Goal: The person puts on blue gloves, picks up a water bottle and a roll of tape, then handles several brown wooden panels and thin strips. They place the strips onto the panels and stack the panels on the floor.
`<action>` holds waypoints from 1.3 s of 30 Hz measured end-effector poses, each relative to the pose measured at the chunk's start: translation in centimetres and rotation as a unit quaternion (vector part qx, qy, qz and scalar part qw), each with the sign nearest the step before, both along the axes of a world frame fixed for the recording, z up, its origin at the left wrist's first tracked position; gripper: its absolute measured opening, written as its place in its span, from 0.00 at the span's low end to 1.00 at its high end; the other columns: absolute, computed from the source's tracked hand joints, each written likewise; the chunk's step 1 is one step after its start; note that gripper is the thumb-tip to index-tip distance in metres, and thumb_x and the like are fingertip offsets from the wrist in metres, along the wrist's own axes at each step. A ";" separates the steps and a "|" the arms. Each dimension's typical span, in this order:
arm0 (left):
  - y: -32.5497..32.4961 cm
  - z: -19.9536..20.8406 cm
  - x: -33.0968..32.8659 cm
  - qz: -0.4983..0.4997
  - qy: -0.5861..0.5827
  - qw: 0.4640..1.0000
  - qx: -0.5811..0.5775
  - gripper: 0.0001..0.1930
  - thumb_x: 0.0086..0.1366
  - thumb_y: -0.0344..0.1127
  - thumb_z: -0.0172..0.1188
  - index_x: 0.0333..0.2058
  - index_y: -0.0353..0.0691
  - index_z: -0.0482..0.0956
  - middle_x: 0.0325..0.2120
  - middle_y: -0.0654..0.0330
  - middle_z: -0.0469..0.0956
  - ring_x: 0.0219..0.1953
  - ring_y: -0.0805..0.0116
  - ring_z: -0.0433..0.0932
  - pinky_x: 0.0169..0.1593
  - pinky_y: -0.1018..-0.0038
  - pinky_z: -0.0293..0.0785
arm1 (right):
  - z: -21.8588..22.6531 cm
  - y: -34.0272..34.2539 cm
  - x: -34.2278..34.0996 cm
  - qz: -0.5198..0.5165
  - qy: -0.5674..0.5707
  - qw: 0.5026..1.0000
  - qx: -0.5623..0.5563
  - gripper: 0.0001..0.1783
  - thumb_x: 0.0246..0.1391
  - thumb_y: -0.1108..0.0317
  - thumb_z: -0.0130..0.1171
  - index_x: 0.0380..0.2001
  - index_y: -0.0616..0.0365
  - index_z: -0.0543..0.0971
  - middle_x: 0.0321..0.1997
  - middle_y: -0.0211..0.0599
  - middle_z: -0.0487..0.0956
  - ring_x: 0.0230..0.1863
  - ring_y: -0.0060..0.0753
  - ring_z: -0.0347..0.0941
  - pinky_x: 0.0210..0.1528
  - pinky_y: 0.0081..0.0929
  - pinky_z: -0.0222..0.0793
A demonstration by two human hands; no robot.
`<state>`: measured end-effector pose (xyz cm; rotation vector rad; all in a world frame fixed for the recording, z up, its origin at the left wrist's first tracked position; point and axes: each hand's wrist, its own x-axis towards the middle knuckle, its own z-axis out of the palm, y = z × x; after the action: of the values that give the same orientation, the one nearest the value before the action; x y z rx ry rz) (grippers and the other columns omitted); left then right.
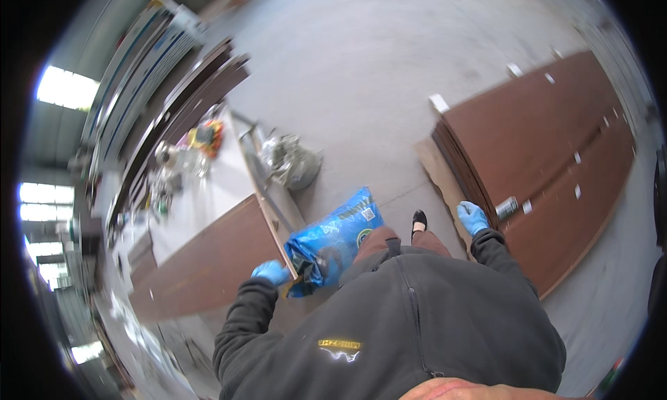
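Note:
My left hand point(272, 272), in a blue glove, is closed by the near corner of a long brown panel point(208, 257). Right beside it is the crumpled end of a shiny blue printed bag point(333, 237); whether the fingers grip the bag or the panel's edge I cannot tell. The bag lies slanted in front of my legs, partly covered by my body. On the other side my right hand point(472, 218), also blue-gloved, makes a fist with nothing showing in it. It hovers by the edge of a stack of brown panels point(535, 129), near a small silver-and-green cylinder point(507, 207).
A white-topped table point(215, 178) at the left carries blurred clear bottles point(187, 160) and a red-and-yellow packet point(208, 137). Beside it stands a bin with a pale plastic liner point(288, 160). Long dark boards point(184, 101) lie beyond. Grey floor point(361, 87) runs between table and stack.

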<state>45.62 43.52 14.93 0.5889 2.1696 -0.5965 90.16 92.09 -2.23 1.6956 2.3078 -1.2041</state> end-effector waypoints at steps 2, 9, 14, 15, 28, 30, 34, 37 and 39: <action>6.9 2.5 1.6 0.064 -0.022 0.991 0.116 0.30 0.69 0.56 0.48 0.50 0.36 0.85 0.48 0.41 0.85 0.54 0.42 0.83 0.60 0.53 0.76 | 0.3 5.6 -5.2 0.056 0.006 0.998 0.009 0.26 0.65 0.50 0.60 0.56 0.58 0.83 0.57 0.52 0.84 0.60 0.52 0.80 0.63 0.40 0.74; 18.6 0.3 -3.6 0.252 -0.042 0.912 0.320 0.30 0.70 0.56 0.55 0.58 0.37 0.81 0.54 0.40 0.82 0.57 0.44 0.81 0.62 0.59 0.75 | 1.3 15.4 -27.1 0.175 0.078 0.978 -0.077 0.28 0.66 0.52 0.60 0.59 0.62 0.81 0.58 0.51 0.85 0.61 0.46 0.81 0.64 0.36 0.74; 24.6 -5.6 -15.5 0.395 0.004 0.794 0.462 0.33 0.71 0.52 0.60 0.63 0.30 0.75 0.58 0.42 0.81 0.62 0.51 0.80 0.66 0.62 0.73 | 1.5 19.2 -42.9 0.289 0.061 0.952 -0.078 0.27 0.66 0.52 0.60 0.58 0.62 0.82 0.58 0.51 0.85 0.61 0.45 0.81 0.65 0.36 0.73; 25.7 -6.3 -18.5 0.394 0.015 0.776 0.491 0.33 0.71 0.51 0.60 0.63 0.29 0.75 0.59 0.42 0.80 0.62 0.51 0.80 0.66 0.63 0.72 | 1.6 20.0 -46.7 0.292 0.065 0.950 -0.095 0.27 0.66 0.52 0.60 0.58 0.62 0.82 0.58 0.51 0.85 0.61 0.45 0.81 0.65 0.35 0.73; 37.7 -8.0 -48.4 0.680 -0.011 0.425 0.597 0.28 0.69 0.50 0.69 0.57 0.34 0.78 0.45 0.63 0.80 0.44 0.68 0.77 0.51 0.72 0.75 | 5.5 25.6 -83.4 0.404 0.140 0.900 -0.082 0.25 0.66 0.54 0.60 0.57 0.61 0.83 0.57 0.50 0.85 0.59 0.46 0.82 0.64 0.37 0.75; 39.1 -8.8 -51.7 0.735 -0.028 0.348 0.581 0.27 0.68 0.51 0.70 0.57 0.38 0.78 0.42 0.65 0.80 0.43 0.69 0.76 0.50 0.72 0.74 | 5.2 27.0 -88.7 0.426 0.152 0.888 -0.081 0.24 0.66 0.55 0.61 0.57 0.60 0.83 0.57 0.50 0.85 0.59 0.47 0.82 0.64 0.38 0.75; 42.6 -11.0 -57.3 0.770 0.009 0.238 0.592 0.26 0.67 0.53 0.71 0.55 0.43 0.79 0.46 0.65 0.78 0.47 0.70 0.75 0.50 0.70 0.74 | 5.9 30.9 -100.4 0.485 0.134 0.863 -0.052 0.25 0.66 0.54 0.61 0.58 0.59 0.83 0.58 0.50 0.85 0.61 0.46 0.81 0.64 0.38 0.75; 45.1 -11.5 -60.6 0.795 0.040 0.197 0.572 0.25 0.67 0.55 0.72 0.53 0.44 0.80 0.47 0.66 0.77 0.47 0.71 0.74 0.51 0.69 0.74 | 7.1 31.8 -108.6 0.516 0.096 0.849 -0.060 0.26 0.68 0.52 0.59 0.59 0.59 0.82 0.59 0.49 0.85 0.62 0.45 0.81 0.66 0.37 0.74; 46.1 -11.3 -62.6 0.800 0.062 0.192 0.566 0.27 0.65 0.57 0.73 0.53 0.47 0.80 0.44 0.67 0.77 0.46 0.72 0.74 0.52 0.69 0.73 | 7.9 31.6 -113.4 0.563 0.080 0.819 -0.071 0.28 0.67 0.51 0.59 0.61 0.61 0.81 0.61 0.50 0.83 0.63 0.44 0.80 0.67 0.37 0.72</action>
<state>-16.94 89.58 3.67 -1.2876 1.5188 2.2192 -23.26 123.72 5.68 -0.0089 2.4710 -1.1237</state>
